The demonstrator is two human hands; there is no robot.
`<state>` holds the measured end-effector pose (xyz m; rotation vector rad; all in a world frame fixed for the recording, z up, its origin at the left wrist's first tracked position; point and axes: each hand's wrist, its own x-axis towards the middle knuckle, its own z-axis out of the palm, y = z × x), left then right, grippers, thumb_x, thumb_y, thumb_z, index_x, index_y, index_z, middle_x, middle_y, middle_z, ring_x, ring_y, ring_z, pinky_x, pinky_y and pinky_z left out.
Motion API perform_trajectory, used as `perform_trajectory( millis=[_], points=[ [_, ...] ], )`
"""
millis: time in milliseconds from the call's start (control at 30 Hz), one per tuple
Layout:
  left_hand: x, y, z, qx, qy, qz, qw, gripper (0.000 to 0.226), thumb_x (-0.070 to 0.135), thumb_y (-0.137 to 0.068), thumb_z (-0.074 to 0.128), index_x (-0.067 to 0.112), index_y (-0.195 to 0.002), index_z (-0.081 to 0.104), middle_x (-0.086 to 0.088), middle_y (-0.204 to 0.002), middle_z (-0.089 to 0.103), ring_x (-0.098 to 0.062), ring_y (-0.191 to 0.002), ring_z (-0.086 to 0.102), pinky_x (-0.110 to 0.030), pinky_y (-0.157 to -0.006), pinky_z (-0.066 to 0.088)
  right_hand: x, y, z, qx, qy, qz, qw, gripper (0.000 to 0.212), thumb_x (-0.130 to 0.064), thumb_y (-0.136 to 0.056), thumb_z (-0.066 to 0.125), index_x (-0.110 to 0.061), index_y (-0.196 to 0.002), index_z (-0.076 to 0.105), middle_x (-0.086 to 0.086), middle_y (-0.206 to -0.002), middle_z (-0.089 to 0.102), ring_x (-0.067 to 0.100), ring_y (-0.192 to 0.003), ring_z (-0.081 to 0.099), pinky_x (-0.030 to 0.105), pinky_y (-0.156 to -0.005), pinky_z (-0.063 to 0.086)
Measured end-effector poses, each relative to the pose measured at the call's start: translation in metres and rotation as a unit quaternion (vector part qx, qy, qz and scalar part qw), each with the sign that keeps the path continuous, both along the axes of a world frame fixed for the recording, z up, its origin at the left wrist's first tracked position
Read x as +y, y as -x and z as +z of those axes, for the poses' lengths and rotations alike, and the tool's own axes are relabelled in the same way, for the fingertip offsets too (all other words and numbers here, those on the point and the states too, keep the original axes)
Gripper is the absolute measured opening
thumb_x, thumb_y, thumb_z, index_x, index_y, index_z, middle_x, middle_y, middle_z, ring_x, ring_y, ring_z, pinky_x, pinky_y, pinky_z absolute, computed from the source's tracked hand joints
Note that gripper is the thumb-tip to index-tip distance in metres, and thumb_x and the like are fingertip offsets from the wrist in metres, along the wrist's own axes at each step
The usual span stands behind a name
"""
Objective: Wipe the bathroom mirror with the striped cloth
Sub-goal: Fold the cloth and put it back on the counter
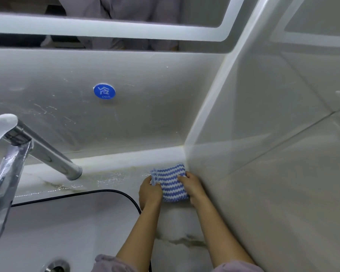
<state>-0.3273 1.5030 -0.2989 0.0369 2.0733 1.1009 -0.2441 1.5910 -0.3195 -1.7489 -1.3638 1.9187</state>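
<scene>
1. Striped cloth (170, 182): blue-and-white wavy stripes, folded into a rough rectangle. We find it at 6 o'clock from the middle of the view. It lies on the marble-veined countertop (116, 179), with its far right corner touching the side wall (273, 154).

2. Left hand (150, 193): at the cloth's 9 o'clock edge. The thumb and curled fingers pinch a folded flap there.

3. Right hand (192, 188): at the cloth's 3 o'clock edge, just beside the side wall. The thumb lies on top of the cloth. The fingers curl round its edge, pressed together as far as we can see.

4. Bathroom mirror (202, 10): at 12 o'clock, well apart from the cloth. It has a lit frosted band (106, 26) (a person's pale clothing shows in the glass).

5. Round blue sticker (104, 91): marked COLD, at 11 o'clock on the streaked back wall (145, 105).

6. Chrome tap (47, 154): at 9 o'clock. Its base stands on the countertop and its spout reaches over the basin (67, 222).

7. Drain (57, 266): metal, at 7 o'clock in the basin floor.

8. Sleeves: pale grey cuffs on the left forearm (110, 265) and the right forearm (236, 266), at the bottom edge.
</scene>
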Motion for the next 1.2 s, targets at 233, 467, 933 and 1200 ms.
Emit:
perform_trajectory(
  millis=[233,467,933,1200],
  points=[
    [-0.001,-0.001,-0.012,-0.061,0.037,-0.009,0.997,0.038,0.016,-0.094,0.051,0.011,-0.132,0.051,-0.014,-0.131,0.057,-0.035,-0.109,0.058,-0.048,-0.091,0.051,-0.008,-0.010,-0.009,-0.062,-0.063,0.027,0.996,0.015,-0.004,-0.092,0.052,0.000,-0.101,0.063,0.022,-0.107,0.067,0.034,-0.098,0.065,0.048,-0.088,0.053],
    [-0.004,-0.003,-0.015,-0.077,0.043,0.009,0.996,0.033,0.010,-0.092,0.055,0.003,-0.124,0.055,-0.019,-0.121,0.062,-0.033,-0.094,0.062,-0.041,-0.083,0.054,-0.018,-0.017,0.005,-0.141,-0.264,0.142,0.943,0.042,-0.001,-0.088,0.047,-0.010,-0.129,0.055,0.010,-0.126,0.059,0.024,-0.113,0.056,0.027,-0.094,0.044],
    [-0.020,-0.028,-0.013,0.226,0.245,-0.508,0.794,0.072,0.030,-0.100,0.031,0.001,-0.145,-0.017,-0.015,-0.155,-0.021,-0.030,-0.143,-0.019,-0.047,-0.118,-0.004,-0.055,-0.060,-0.033,-0.256,-0.344,0.382,0.819,0.067,-0.038,-0.102,0.029,-0.012,-0.150,-0.010,0.003,-0.159,-0.014,0.015,-0.146,-0.012,0.020,-0.113,-0.011],
    [-0.019,-0.023,-0.021,0.210,0.283,-0.552,0.755,0.072,0.040,-0.100,0.022,0.001,-0.144,-0.020,-0.015,-0.154,-0.025,-0.029,-0.143,-0.022,-0.050,-0.116,-0.009,-0.053,-0.053,-0.026,-0.290,-0.305,0.402,0.813,0.068,-0.040,-0.102,0.027,-0.011,-0.150,-0.011,0.005,-0.159,-0.014,0.017,-0.147,-0.012,0.024,-0.114,-0.011]
  ],
)
